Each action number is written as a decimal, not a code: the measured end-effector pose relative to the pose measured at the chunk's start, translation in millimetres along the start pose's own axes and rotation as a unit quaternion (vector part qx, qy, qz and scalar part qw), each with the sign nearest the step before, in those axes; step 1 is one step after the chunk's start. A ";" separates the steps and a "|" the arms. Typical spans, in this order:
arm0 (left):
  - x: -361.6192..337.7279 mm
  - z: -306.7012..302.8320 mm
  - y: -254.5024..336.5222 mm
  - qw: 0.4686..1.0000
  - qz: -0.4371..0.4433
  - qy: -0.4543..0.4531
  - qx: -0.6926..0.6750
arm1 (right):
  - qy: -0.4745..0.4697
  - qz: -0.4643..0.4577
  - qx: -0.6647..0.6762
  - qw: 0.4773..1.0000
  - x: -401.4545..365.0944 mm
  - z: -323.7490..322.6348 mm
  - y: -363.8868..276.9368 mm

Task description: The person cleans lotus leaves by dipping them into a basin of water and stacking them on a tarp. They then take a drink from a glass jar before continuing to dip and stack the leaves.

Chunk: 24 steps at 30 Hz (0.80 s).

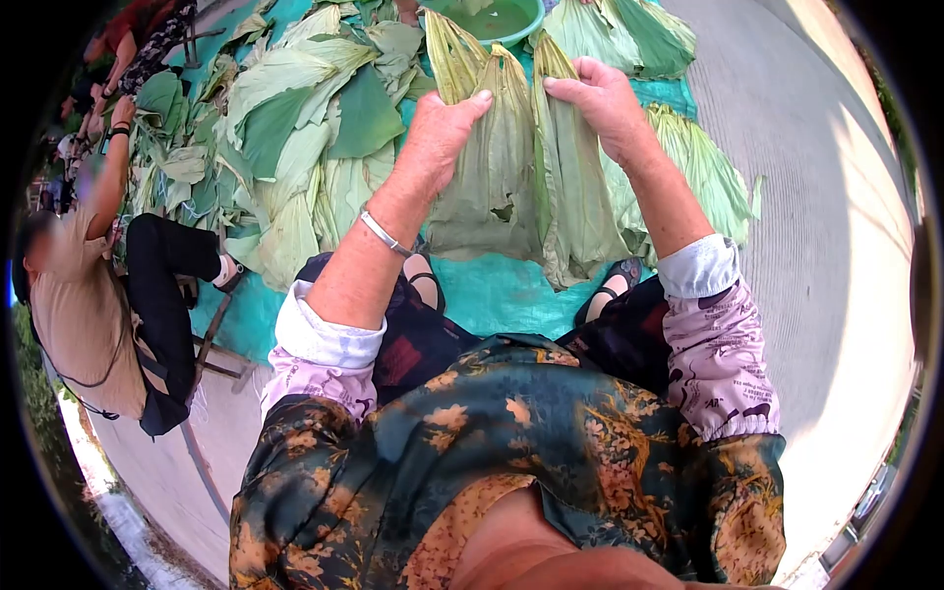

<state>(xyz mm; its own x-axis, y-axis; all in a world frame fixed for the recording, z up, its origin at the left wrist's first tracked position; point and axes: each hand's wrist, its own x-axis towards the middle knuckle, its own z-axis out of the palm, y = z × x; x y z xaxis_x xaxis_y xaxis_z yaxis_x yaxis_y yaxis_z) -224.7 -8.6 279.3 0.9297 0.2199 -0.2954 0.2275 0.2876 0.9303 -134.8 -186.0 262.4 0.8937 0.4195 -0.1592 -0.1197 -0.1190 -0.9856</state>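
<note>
My left hand (441, 136) pinches the upper edge of a large, limp, grey-green leaf (492, 187), which looks like a lotus leaf. Its gathered top is yellowish, and a small dark hole shows low on it. My right hand (608, 106) is closed on the top of another long folded leaf (578, 202) hanging beside the first. Both leaves droop between my knees, their lower ends above the teal sheet (492, 295). Behind my left fingers stands a yellowish leaf tip (447, 54).
Heaped leaves (295, 108) cover the sheet on the left. More pleated leaves (693, 167) lie at right, others (624, 34) at the far side. A green basin (539, 22) holding liquid stands ahead. At left, a person (88, 315) sits by the heap.
</note>
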 end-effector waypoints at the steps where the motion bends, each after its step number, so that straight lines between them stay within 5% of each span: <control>1: -3.4 2.5 1.7 1.000 0.003 -0.023 0.000 | 0.009 -0.006 -0.041 0.999 1.4 2.7 -0.1; 6: -6.2 13.5 -7.6 0.991 0.022 -0.116 0.061 | 0.029 -0.028 -0.181 0.983 -2.1 14.4 -2.8; 11: -8.0 15.6 -6.4 0.991 -0.015 -0.126 0.038 | 0.001 -0.007 -0.039 0.999 -8.6 12.5 -6.6; 24: -4.9 1.6 12.4 0.983 -0.016 -0.129 0.130 | -0.060 -0.007 -0.043 0.997 -12.8 -9.5 -23.0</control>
<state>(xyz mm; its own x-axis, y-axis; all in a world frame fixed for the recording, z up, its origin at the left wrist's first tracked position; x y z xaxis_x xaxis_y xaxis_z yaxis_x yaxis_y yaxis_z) -226.0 -7.6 292.6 0.9560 -0.0389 -0.2907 0.2921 0.0359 0.9557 -139.4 -197.1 287.6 0.8367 0.5252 -0.1554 -0.0649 -0.1868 -0.9803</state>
